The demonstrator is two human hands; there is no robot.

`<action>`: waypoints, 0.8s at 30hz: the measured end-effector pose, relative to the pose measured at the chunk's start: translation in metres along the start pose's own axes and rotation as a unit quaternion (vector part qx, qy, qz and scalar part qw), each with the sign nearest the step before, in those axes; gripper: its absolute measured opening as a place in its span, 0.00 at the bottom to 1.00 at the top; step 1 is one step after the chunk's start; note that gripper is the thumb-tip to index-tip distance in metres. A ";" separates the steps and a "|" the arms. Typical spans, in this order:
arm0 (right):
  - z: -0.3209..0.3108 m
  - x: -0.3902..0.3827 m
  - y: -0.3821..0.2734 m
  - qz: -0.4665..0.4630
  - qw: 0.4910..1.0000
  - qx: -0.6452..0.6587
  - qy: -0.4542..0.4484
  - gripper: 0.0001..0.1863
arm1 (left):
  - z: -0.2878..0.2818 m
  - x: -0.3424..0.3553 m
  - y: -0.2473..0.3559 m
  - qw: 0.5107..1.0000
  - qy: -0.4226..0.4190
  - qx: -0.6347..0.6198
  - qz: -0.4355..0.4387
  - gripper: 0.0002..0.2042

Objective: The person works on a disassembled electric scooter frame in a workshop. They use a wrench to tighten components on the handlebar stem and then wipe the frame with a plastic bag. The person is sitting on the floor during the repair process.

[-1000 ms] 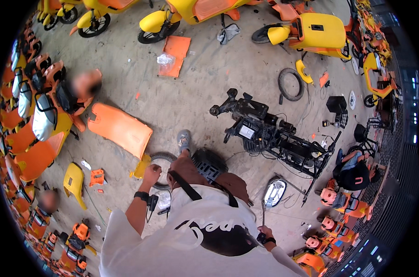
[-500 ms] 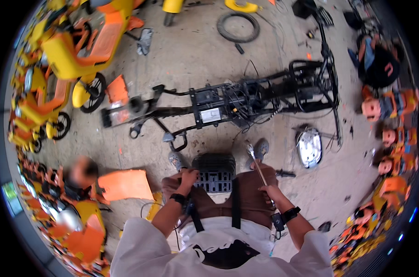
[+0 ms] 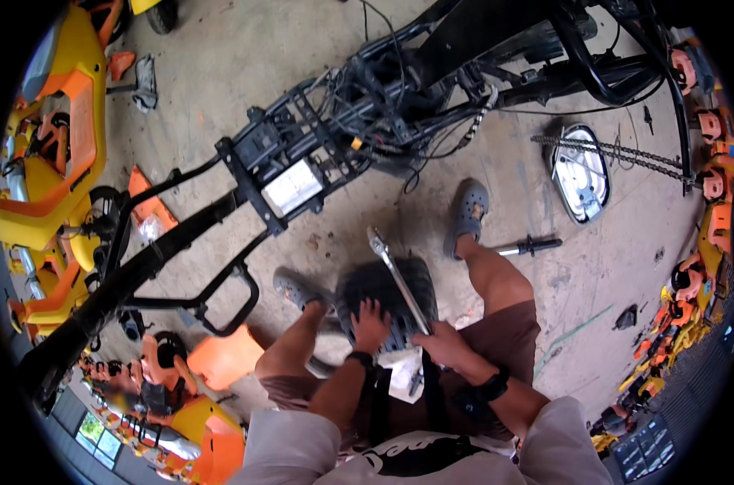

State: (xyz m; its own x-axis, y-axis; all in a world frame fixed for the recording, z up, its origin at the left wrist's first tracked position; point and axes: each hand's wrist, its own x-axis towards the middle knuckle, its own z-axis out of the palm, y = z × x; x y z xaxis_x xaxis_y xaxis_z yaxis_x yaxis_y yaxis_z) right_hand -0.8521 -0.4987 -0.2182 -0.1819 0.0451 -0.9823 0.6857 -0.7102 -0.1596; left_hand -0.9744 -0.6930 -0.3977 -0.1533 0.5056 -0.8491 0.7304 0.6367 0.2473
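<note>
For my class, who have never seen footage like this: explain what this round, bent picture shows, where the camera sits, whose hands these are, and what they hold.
The camera is worn on a person's head and looks down, so the forearms enter from the bottom edge. Its wide lens bends straight lines near the rim.

The person's left hand rests on a black ribbed plastic part between the knees. The right hand grips a long silver metal wrench, which points up and away over that part.

On the grey concrete floor ahead lies a stripped black metal scooter frame with loose wires. To the right lie a silver oval headlight housing and a bare metal chain. A yellow and orange scooter stands at the left, with orange plastic panels nearby.
</note>
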 end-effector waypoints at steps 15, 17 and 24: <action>0.048 0.088 -0.024 -0.025 0.955 0.269 -0.122 0.11 | -0.185 0.063 -0.006 0.757 -0.178 -0.626 -0.058 0.26; 0.055 0.097 -0.006 -0.052 0.951 0.269 -0.145 0.10 | -0.176 0.057 -0.003 0.779 -0.129 -0.613 -0.028 0.25; 0.069 0.060 0.041 -0.123 0.974 0.092 -0.168 0.12 | -0.143 0.022 0.000 0.725 -0.119 -0.678 0.021 0.16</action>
State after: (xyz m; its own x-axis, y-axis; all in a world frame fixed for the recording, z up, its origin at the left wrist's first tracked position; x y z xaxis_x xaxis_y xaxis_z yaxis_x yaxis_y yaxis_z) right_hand -0.8837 -0.5733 -0.2773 -0.5654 0.0190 -0.8246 0.4599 -0.8226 -0.3344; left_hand -1.0727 -0.5988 -0.3496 0.0876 0.5283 -0.8445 -0.6200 0.6925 0.3689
